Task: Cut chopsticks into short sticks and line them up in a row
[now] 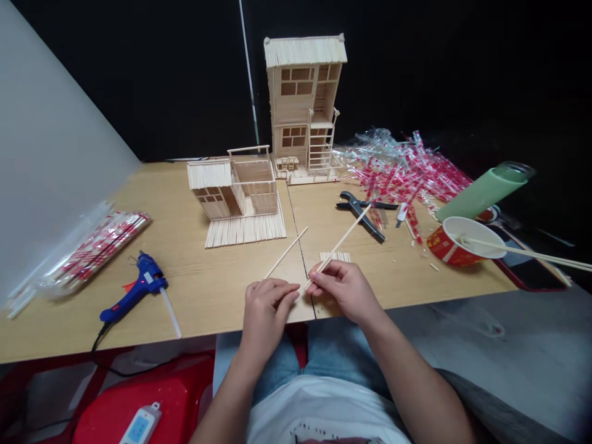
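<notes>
My right hand (346,290) pinches a thin wooden chopstick (346,233) near its lower end, and the stick slants up to the right. A second stick end may lie along it in the fingers. Close by on the left, my left hand (271,302) has its thumb and forefinger drawn together; whatever is between them is hidden. Another wooden stick (287,251) slants away from just behind the left fingers, and I cannot tell whether they touch it. Behind my right hand lies a short row of cut stick pieces (340,255), partly covered.
Stick-built models, a small house (217,200) and a two-storey house (296,105), stand at the back. Left are a blue glue gun (141,283) and packed chopsticks (102,250). Right are pliers (358,213), wrappers (407,166), a paper bowl (451,246), a green bottle (483,191) and a phone (531,265).
</notes>
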Motion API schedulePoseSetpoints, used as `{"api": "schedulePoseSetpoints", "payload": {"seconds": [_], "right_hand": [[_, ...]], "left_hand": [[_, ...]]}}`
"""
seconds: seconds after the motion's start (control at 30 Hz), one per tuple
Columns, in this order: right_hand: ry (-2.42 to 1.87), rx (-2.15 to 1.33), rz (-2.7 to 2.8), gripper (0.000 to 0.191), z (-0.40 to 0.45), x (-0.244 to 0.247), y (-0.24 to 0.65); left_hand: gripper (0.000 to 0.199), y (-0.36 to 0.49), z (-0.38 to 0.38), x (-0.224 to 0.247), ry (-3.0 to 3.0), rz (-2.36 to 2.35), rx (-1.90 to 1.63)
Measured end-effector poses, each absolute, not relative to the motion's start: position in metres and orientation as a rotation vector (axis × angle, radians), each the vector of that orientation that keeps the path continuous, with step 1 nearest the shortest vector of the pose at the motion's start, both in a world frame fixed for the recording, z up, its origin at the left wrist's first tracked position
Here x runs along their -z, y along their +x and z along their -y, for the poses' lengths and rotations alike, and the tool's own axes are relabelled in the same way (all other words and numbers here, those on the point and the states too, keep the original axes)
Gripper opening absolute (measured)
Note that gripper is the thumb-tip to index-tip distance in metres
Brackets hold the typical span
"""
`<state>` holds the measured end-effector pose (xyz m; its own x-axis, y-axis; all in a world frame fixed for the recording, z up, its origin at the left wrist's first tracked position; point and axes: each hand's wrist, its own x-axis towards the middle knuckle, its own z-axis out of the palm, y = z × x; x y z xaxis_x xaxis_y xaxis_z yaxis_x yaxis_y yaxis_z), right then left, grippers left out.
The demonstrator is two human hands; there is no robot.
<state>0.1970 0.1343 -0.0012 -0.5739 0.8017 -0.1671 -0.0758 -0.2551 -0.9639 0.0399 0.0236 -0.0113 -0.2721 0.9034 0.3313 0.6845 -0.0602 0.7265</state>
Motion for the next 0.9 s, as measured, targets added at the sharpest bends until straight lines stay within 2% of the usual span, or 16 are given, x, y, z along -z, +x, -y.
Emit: {"api": "schedulePoseSetpoints", "payload": {"seconds": [0.3, 0.9], "right_hand": [[-0.821, -1.927, 1.334, 0.031, -0.128, 0.003, 0.200], [-0.782, -1.938, 1.300, 0.034, -0.120, -0.009, 0.197]], "left_hand": [[0.007, 0.049, -0.029, 0.012, 1.623, -1.832, -1.425], [0.017, 0.050, -0.026, 0.010, 1.438, -1.735, -1.432]]}}
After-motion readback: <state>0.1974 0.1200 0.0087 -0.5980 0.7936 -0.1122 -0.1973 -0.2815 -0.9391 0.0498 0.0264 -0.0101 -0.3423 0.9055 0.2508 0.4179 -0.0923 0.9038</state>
